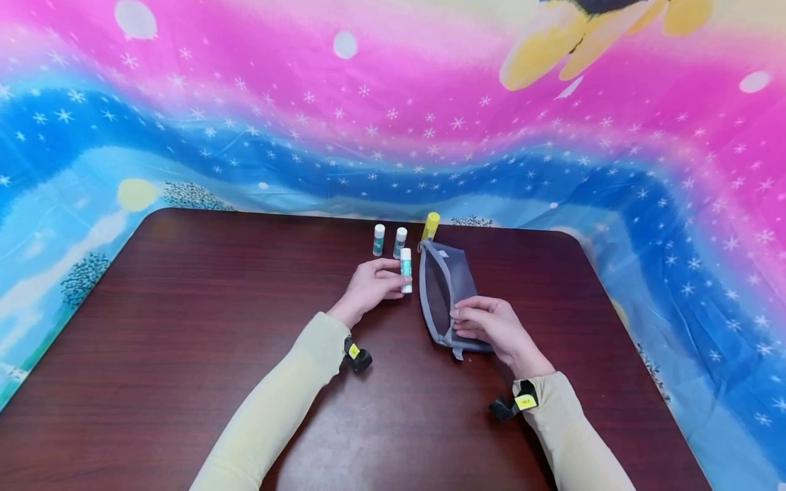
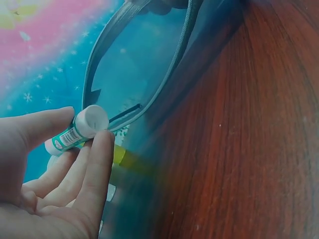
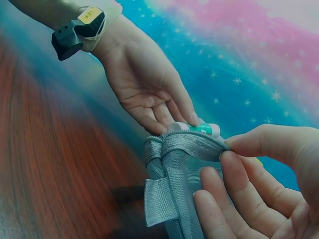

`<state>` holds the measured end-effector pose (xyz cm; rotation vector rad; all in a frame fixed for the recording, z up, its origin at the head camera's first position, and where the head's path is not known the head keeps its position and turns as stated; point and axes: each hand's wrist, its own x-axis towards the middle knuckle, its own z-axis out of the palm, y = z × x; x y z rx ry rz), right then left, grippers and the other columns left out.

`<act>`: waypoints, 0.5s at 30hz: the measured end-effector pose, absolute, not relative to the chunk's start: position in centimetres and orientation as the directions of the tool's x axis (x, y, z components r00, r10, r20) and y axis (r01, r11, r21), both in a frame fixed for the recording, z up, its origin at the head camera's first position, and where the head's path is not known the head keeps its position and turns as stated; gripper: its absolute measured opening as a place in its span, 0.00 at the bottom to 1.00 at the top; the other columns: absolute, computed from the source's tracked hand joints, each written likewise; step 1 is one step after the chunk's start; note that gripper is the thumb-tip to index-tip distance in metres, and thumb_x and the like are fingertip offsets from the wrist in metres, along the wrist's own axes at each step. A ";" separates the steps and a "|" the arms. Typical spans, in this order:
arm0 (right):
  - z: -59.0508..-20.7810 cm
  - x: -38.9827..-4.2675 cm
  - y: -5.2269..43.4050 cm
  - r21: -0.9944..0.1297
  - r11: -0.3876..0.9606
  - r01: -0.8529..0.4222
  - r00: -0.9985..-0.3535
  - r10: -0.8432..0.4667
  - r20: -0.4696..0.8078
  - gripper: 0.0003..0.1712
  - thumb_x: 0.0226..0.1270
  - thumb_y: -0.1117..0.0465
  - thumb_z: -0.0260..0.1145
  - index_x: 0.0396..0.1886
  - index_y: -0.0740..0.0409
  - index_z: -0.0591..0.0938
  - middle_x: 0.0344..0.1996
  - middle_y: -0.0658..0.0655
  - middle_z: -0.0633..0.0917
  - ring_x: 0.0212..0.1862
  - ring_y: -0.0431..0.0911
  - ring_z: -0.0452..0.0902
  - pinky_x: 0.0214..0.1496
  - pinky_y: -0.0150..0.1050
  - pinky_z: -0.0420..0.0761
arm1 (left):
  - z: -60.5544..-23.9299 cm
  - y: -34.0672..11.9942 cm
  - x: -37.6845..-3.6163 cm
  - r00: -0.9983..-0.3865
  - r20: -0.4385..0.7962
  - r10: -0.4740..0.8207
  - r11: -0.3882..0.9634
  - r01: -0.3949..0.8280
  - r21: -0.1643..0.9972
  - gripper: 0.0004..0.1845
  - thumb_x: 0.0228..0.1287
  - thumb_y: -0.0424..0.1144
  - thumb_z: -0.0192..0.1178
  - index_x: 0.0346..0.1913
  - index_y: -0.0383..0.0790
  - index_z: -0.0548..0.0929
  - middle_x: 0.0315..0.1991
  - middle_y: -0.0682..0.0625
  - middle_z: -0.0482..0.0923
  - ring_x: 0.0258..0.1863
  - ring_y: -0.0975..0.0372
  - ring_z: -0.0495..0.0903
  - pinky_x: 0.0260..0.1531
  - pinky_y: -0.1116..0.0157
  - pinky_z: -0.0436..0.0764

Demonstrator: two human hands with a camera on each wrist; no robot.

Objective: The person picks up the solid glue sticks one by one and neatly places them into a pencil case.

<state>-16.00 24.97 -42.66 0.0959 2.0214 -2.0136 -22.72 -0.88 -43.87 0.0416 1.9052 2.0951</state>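
Pouch (image 1: 443, 293) of grey mesh lies open on the table (image 1: 184, 327). Right hand (image 1: 491, 327) pinches its near edge, hiding that end. Left hand (image 1: 368, 286) grasps 1 glue stick (image 1: 406, 270) just left of the pouch; 3 sticks stand behind, labels unreadable.

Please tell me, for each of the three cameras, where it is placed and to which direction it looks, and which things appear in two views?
Head: above the table, looking forward and down; both sleeved forearms, left hand, right hand.
Left wrist: low behind the left hand, facing the open grey pouch; fingers pinch a glue stick.
Right wrist: low by the right hand, facing the left hand across the pouch end; both hands show.
Shared: pouch, glue stick and left hand appear in all views.
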 end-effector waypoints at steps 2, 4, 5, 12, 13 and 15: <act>-42.6 -16.0 24.9 -0.968 0.021 0.250 -0.956 -0.153 -0.250 0.05 0.71 0.65 0.69 0.41 0.61 0.88 0.34 0.57 0.89 0.33 0.46 0.88 0.44 0.43 0.87 | -43.8 -0.8 -22.7 -0.952 -0.181 0.246 -0.075 -0.205 0.976 0.25 0.64 0.30 0.71 0.63 0.32 0.79 0.45 0.39 0.87 0.35 0.57 0.88 0.42 0.59 0.87; -42.6 -16.0 24.8 -0.967 0.013 0.254 -0.955 -0.156 -0.252 0.04 0.70 0.65 0.69 0.40 0.61 0.88 0.34 0.57 0.89 0.33 0.46 0.88 0.44 0.43 0.87 | -43.7 -0.8 -22.7 -0.952 -0.180 0.247 -0.080 -0.205 0.975 0.25 0.63 0.30 0.71 0.62 0.31 0.79 0.44 0.39 0.87 0.35 0.57 0.88 0.41 0.60 0.87; -42.6 -16.0 24.7 -0.967 0.011 0.255 -0.954 -0.159 -0.253 0.05 0.70 0.65 0.69 0.41 0.61 0.88 0.34 0.57 0.89 0.33 0.46 0.88 0.44 0.43 0.87 | -43.7 -0.8 -22.7 -0.952 -0.181 0.247 -0.081 -0.206 0.975 0.25 0.63 0.30 0.71 0.62 0.31 0.79 0.44 0.39 0.87 0.34 0.58 0.88 0.41 0.60 0.87; -42.8 -16.1 24.4 -0.963 0.003 0.271 -0.950 -0.163 -0.268 0.06 0.69 0.65 0.70 0.42 0.63 0.88 0.36 0.59 0.89 0.35 0.46 0.88 0.45 0.43 0.87 | -43.6 -0.6 -22.6 -0.954 -0.179 0.239 -0.075 -0.202 0.977 0.25 0.62 0.29 0.72 0.62 0.31 0.79 0.43 0.40 0.87 0.33 0.58 0.87 0.40 0.60 0.87; -42.8 -16.1 24.4 -0.962 0.005 0.273 -0.949 -0.165 -0.270 0.06 0.69 0.65 0.70 0.42 0.63 0.88 0.36 0.59 0.89 0.35 0.46 0.87 0.46 0.44 0.87 | -43.6 -0.6 -22.6 -0.955 -0.178 0.238 -0.073 -0.200 0.977 0.25 0.62 0.30 0.72 0.62 0.31 0.79 0.43 0.40 0.87 0.32 0.58 0.87 0.40 0.60 0.87; -42.9 -16.2 24.3 -0.960 0.006 0.279 -0.948 -0.161 -0.276 0.06 0.69 0.65 0.70 0.42 0.62 0.88 0.36 0.59 0.89 0.35 0.47 0.87 0.46 0.44 0.87 | -43.7 -0.5 -22.5 -0.956 -0.178 0.235 -0.070 -0.199 0.978 0.25 0.62 0.30 0.72 0.61 0.31 0.80 0.43 0.40 0.87 0.32 0.58 0.87 0.40 0.60 0.87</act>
